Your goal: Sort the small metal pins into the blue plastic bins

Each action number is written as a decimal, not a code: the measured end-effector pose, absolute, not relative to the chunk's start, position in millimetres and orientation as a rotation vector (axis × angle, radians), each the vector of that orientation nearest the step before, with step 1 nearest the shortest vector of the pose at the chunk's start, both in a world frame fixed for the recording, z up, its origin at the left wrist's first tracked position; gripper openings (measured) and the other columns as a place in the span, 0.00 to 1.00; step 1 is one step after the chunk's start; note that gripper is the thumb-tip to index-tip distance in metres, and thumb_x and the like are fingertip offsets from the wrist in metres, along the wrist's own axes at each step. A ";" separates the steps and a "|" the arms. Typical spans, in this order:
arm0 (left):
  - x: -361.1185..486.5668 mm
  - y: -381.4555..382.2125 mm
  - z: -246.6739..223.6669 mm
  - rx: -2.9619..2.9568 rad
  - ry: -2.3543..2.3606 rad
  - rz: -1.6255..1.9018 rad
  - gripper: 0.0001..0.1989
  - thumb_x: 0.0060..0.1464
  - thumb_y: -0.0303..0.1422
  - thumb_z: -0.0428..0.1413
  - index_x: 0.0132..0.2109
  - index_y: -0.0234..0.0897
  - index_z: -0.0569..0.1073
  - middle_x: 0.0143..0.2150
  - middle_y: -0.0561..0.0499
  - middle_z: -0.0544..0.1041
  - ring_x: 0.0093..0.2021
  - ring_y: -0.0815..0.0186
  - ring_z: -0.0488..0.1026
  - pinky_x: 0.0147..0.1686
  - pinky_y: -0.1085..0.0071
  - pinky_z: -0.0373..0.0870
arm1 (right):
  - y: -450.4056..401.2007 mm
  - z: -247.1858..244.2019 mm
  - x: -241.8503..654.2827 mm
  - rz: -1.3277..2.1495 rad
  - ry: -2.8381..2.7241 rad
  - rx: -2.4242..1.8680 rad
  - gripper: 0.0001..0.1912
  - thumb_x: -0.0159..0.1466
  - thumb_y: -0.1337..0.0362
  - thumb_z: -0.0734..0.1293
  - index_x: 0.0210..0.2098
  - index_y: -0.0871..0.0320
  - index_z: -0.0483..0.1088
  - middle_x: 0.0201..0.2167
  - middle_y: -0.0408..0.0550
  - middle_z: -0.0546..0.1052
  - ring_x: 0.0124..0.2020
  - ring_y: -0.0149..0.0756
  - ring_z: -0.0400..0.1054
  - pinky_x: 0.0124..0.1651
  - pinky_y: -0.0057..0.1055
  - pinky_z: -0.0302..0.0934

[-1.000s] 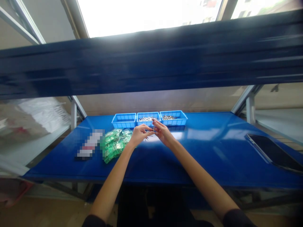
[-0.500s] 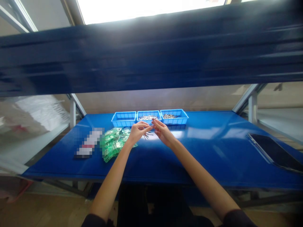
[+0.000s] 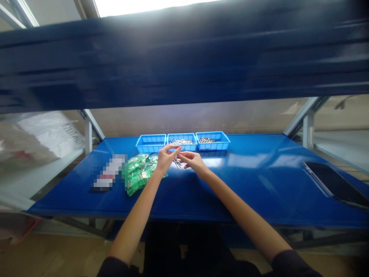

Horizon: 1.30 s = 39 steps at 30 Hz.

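My left hand (image 3: 165,159) and my right hand (image 3: 195,161) meet above the blue table, their fingertips touching or almost so. Both are closed in a pinch; whatever is between the fingers is too small to make out. Just under them lie several thin metal pieces (image 3: 178,164), like screws, partly covered by the hands. Left of my left hand is a pile of green-printed clear plastic bags (image 3: 137,176). Behind the hands, the middle blue bin (image 3: 190,147) holds many small silvery metal pieces (image 3: 181,142), and the right blue bin (image 3: 215,146) holds darker ones (image 3: 205,140).
A left blue bin (image 3: 150,149) completes the row at the back. A blurred-out pale object (image 3: 111,173) lies at the left, and a dark flat tablet-like device (image 3: 336,182) at the right. Above the table spans a wide blue shelf edge (image 3: 184,65), with metal posts (image 3: 308,129) beside it.
My right hand has moved left and slightly down, its fingers now flatter and under the left fingertips. The left hand has shifted only a little. The view has tilted slightly.
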<state>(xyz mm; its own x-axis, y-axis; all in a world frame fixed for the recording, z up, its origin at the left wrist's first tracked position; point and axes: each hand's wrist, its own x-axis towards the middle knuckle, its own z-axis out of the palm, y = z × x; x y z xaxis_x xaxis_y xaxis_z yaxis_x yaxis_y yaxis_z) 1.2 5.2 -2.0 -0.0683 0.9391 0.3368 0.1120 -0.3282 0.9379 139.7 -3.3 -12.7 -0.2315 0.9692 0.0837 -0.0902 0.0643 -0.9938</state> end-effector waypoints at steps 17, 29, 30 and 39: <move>11.0 3.7 -11.0 1.257 1.111 1.373 0.18 0.43 0.41 0.61 0.37 0.32 0.72 0.27 0.52 0.73 0.15 0.78 0.64 0.11 0.81 0.49 | 8.2 -15.0 147.8 1.137 -1.198 -0.971 0.22 0.49 0.51 0.70 0.38 0.60 0.75 0.29 0.47 0.75 0.24 0.27 0.63 0.21 0.22 0.57; 11.0 4.5 -10.0 1.275 1.122 1.322 0.20 0.42 0.43 0.61 0.37 0.31 0.73 0.32 0.48 0.74 0.16 0.75 0.68 0.10 0.80 0.51 | 8.6 -13.4 149.0 1.221 -1.092 -1.030 0.23 0.47 0.51 0.72 0.38 0.59 0.75 0.33 0.48 0.76 0.27 0.27 0.63 0.22 0.21 0.54; 10.3 5.3 -10.2 1.250 1.126 1.359 0.20 0.42 0.44 0.61 0.36 0.31 0.72 0.31 0.49 0.74 0.16 0.75 0.67 0.10 0.80 0.50 | 7.8 -13.5 148.9 1.226 -1.118 -1.058 0.22 0.47 0.51 0.72 0.37 0.59 0.76 0.32 0.48 0.76 0.27 0.27 0.63 0.22 0.21 0.54; 10.6 5.4 -11.1 1.191 1.140 1.405 0.18 0.43 0.45 0.60 0.29 0.33 0.68 0.16 0.57 0.65 0.14 0.76 0.62 0.11 0.82 0.49 | -2.9 -13.6 139.5 1.377 -1.345 -1.101 0.18 0.49 0.50 0.72 0.32 0.58 0.76 0.27 0.47 0.75 0.26 0.28 0.64 0.22 0.21 0.54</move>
<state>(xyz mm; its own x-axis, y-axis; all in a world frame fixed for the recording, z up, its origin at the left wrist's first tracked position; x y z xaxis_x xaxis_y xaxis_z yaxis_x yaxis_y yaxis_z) 10.6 5.4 -11.1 -0.0889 0.9886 0.1212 -0.0851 -0.1288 0.9880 139.5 -2.9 -13.6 -0.2080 0.9781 -0.0098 -0.0129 -0.0128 -0.9998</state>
